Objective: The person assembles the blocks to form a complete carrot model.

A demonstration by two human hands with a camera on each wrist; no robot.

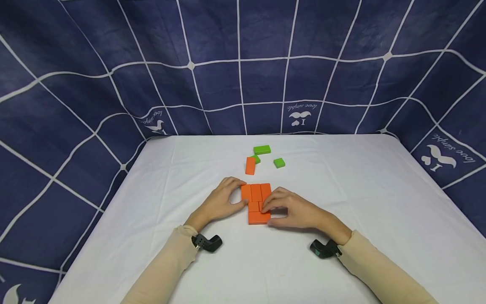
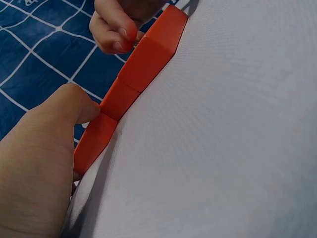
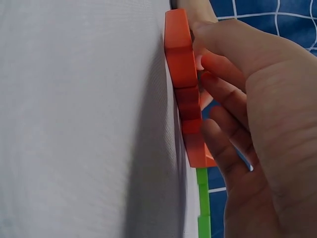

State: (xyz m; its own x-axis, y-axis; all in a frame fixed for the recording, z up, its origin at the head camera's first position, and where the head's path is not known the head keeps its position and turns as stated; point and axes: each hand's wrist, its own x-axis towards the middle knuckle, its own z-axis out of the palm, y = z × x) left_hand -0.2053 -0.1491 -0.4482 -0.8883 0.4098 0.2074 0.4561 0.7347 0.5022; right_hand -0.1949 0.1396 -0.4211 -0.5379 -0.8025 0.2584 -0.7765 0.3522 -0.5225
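Note:
Several orange blocks (image 1: 256,192) lie packed edge to edge in a flat group on the white tabletop. At the group's upper left, my left hand (image 1: 220,200) pinches an orange block (image 1: 246,193), index finger at its far end and thumb at its near end. My right hand (image 1: 294,209) reaches in from the right with loosely bent fingers. Its fingertips (image 3: 210,79) are at a small orange block, partly hidden under them, and its thumb is by the right corner of the nearest orange block (image 1: 259,218). The left thumb (image 2: 89,111) meets the row's side in the left wrist view.
Beyond the group, a loose orange block (image 1: 250,166) overlaps a green block (image 1: 257,159). Farther back lies a long green block (image 1: 262,150), with a small green block (image 1: 279,163) to the right. A dark blue gridded curtain (image 1: 262,80) hangs behind the white table (image 1: 341,181).

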